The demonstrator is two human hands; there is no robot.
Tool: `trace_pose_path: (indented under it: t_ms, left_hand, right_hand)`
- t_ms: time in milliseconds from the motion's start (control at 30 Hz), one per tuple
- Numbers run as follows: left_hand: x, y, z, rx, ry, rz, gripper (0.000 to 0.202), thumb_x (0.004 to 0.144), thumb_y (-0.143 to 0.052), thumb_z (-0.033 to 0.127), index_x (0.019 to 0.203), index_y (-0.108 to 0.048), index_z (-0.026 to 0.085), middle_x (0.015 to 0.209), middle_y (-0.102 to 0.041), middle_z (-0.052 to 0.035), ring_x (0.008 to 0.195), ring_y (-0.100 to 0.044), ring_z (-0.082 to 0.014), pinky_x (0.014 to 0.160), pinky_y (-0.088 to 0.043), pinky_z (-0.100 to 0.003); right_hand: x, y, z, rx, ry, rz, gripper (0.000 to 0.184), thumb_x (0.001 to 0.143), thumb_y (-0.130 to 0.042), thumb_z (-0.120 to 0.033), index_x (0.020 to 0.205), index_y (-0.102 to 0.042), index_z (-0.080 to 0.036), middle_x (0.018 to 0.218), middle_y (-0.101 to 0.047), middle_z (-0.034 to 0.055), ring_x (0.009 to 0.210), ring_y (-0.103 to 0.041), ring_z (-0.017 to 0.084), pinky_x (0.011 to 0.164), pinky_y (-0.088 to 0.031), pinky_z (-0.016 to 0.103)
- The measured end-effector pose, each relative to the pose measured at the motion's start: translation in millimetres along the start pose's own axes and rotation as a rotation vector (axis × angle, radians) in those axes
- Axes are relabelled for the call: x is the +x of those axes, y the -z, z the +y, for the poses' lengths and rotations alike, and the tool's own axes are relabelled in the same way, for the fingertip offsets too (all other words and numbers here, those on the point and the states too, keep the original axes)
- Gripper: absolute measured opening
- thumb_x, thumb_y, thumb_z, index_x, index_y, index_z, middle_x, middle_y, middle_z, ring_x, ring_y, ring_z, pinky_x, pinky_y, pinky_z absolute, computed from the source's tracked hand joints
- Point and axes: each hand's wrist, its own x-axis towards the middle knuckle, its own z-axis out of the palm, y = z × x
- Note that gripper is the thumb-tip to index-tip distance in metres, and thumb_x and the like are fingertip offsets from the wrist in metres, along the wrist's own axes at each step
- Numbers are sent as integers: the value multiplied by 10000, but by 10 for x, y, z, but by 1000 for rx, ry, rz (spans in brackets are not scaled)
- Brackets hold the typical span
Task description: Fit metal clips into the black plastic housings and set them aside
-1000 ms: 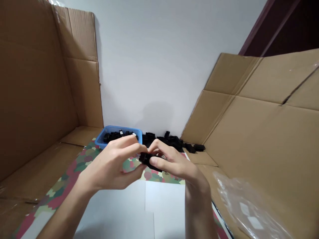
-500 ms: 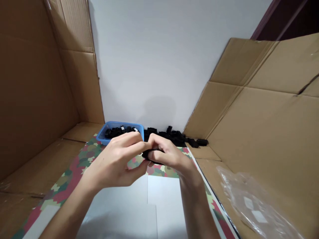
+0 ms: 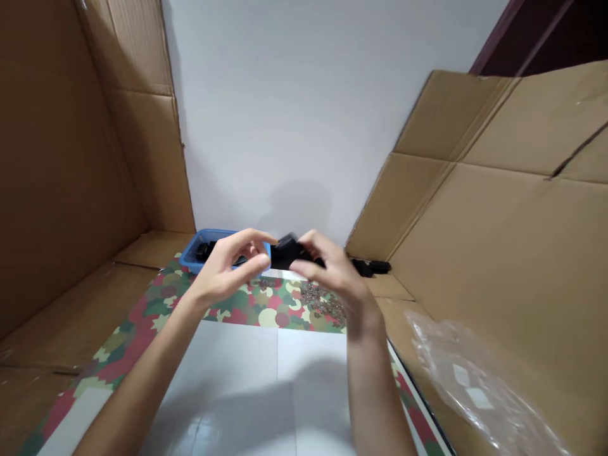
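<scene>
My right hand (image 3: 327, 269) is raised above the table with its fingers pinched round a small black plastic part (image 3: 287, 247). My left hand (image 3: 228, 266) is close beside it on the left, thumb and forefinger curled toward the part's left end; whether they touch it I cannot tell. Behind the hands stands a blue tray (image 3: 199, 248) holding several black parts. A loose pile of black parts (image 3: 365, 266) lies against the wall to the right of the hands. Small metal pieces (image 3: 319, 297) lie scattered on the patterned mat under my right hand.
A camouflage-patterned mat (image 3: 156, 304) with white sheets (image 3: 247, 386) covers the table. Cardboard walls stand at the left (image 3: 71, 158) and right (image 3: 498, 221). A crumpled clear plastic bag (image 3: 470, 386) lies at the lower right.
Both hands have lifted and moved away from me toward the wall, taking the black part with them. The metal pieces on the mat have come into sight beneath them.
</scene>
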Motion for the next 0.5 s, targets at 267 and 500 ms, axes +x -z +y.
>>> trace_pose_path:
  t_ms: [267,500]
  left_hand:
    - [-559,-891,-85,354,133,-645,180,727,-563,295,817,-590,141,872,-590,-128,826,-555,-301,767,-443,-453]
    - [-1463,-1170,-74,390,381,-693,365,751,-525,344,1057,-489,150,1097,-476,-161,1001,-441,-343,864,-380,-521]
  right_hand:
    - [-14,138,89,118,37,467,283,821,-505,-536,840,-456,-258,766,-470,-5,699,-523,145,653,-435,302]
    - [-31,287,189,-39,70,479,364,862,-423,-610,905,-464,-251,859,-496,7,868,-579,167,693,-447,297]
